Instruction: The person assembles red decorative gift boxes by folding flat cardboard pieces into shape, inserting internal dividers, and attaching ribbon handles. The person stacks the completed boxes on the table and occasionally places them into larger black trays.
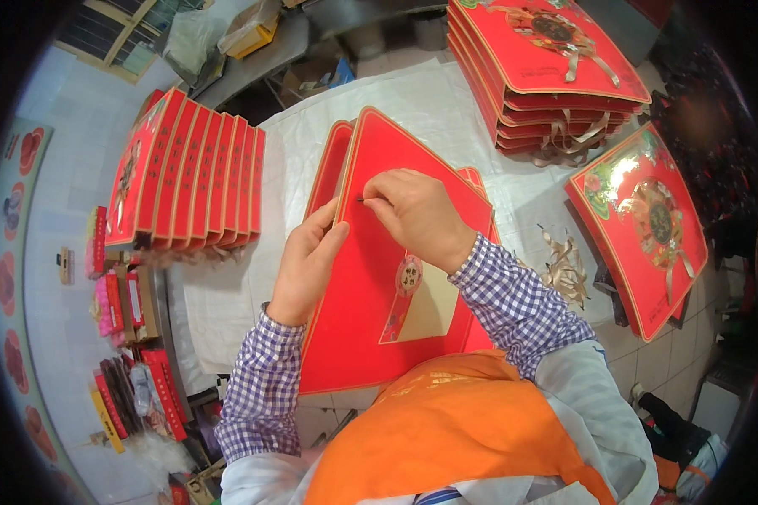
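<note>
Before me an opened red gift box (354, 337) with gold edging stands tilted on the white-covered table. My left hand (310, 261) grips the left edge of its raised panel, thumb on the inner face and fingers behind. My right hand (417, 215) is closed in a pinch against that inner face, close to the upper left edge. A small dark pin-like piece (360, 199) juts out from its fingertips; the rest of it is hidden. A cream flap with a round label (409, 276) shows lower on the box. Right of the box lies a bunch of loose beige ribbons (566, 271).
A row of red boxes (189, 168) stands upright at the left. Stacked boxes with ribbon handles (556, 76) rise at the back right, and another box (648, 227) sits at the right edge. Cartons and packets (135, 353) crowd the left wall.
</note>
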Available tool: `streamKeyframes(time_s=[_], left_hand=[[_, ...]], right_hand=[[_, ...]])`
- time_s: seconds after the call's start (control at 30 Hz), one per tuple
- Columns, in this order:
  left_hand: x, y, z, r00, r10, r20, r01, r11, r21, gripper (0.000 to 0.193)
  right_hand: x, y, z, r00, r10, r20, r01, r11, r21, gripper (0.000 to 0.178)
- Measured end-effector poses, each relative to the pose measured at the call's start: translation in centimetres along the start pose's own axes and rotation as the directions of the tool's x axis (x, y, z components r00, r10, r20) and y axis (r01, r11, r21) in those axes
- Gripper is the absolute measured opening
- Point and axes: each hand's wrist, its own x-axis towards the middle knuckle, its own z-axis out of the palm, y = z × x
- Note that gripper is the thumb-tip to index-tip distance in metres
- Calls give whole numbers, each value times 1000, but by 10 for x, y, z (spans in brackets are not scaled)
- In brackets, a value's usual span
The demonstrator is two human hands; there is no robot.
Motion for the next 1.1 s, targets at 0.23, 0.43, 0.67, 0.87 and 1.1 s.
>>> streamKeyframes(time_s=[0.23, 0.43, 0.67, 0.87, 1.1], left_hand=[[-9, 12, 25, 999, 51, 2, -51, 994, 95, 44], [-11, 14, 44, 995, 81, 51, -78, 995, -58, 41], [16, 6, 80, 994, -112, 1, 106, 940, -325, 35], [35, -32, 83, 993, 17, -117, -13, 999, 32, 27], [45, -35, 90, 971, -22, -238, 4, 997, -79, 21]], right_hand=[[1, -11, -30, 994, 20, 104, -18, 1000, -14, 11], [-2, -16, -60, 994, 6, 106, -10, 999, 43, 13], [-16, 6, -83, 953, 247, 177, -274, 951, 146, 19], [-28, 2, -90, 980, 184, 79, -190, 979, 73, 24], [-20, 9, -100, 961, -124, 246, 176, 964, -200, 66]])
